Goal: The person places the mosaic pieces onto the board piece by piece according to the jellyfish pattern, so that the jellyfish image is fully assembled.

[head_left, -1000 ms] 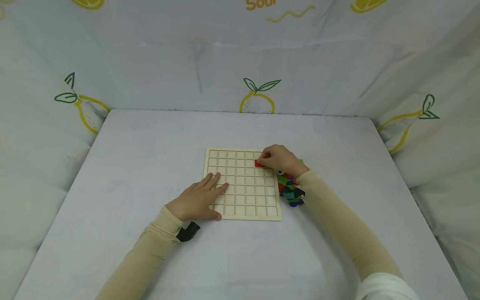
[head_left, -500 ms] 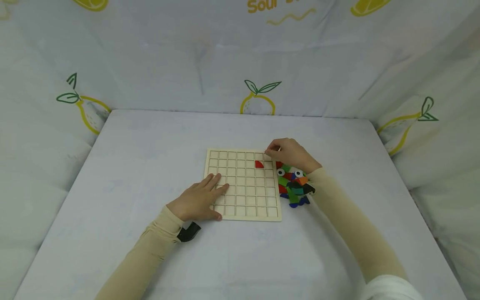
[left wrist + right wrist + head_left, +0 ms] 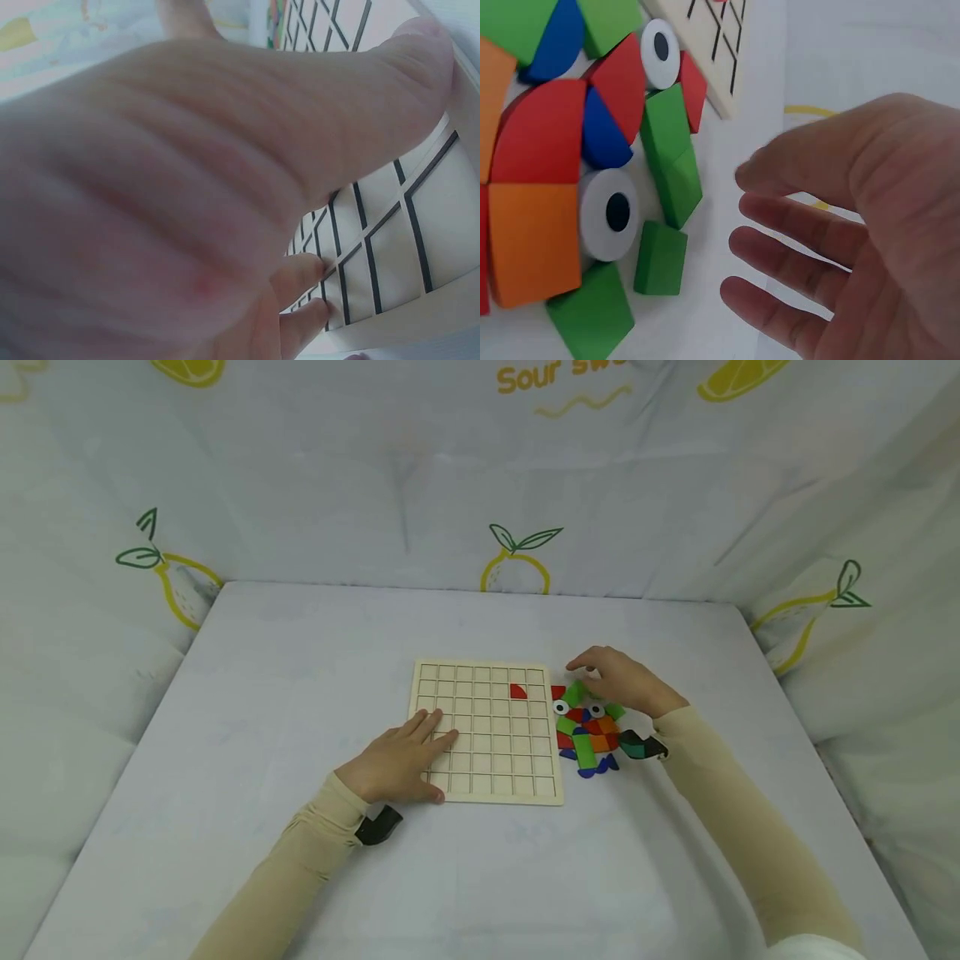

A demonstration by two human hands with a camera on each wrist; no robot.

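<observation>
A pale wooden grid board point(image 3: 491, 735) lies flat on the table. My left hand point(image 3: 397, 758) rests on its lower left part with fingers spread; in the left wrist view the thumb point(image 3: 390, 97) lies along the board's edge. One red quarter-round piece point(image 3: 518, 692) sits in a cell near the board's upper right. Just right of the board is a cluster of coloured blocks: a green block point(image 3: 661, 259), an orange block point(image 3: 536, 244), a blue piece point(image 3: 606, 131) and round white eye pieces point(image 3: 609, 214). My right hand point(image 3: 618, 678) hovers by the cluster's far side, fingers relaxed, holding nothing.
The white table point(image 3: 300, 643) extends around the board on all sides. A lemon-print cloth point(image 3: 337, 485) hangs behind it and at both sides. Dark wrist-worn devices point(image 3: 378, 825) show at both wrists.
My right hand has moved right, off the red piece on the board, past the upper right corner to above the blocks. The red piece stays in its cell. The left hand has not moved.
</observation>
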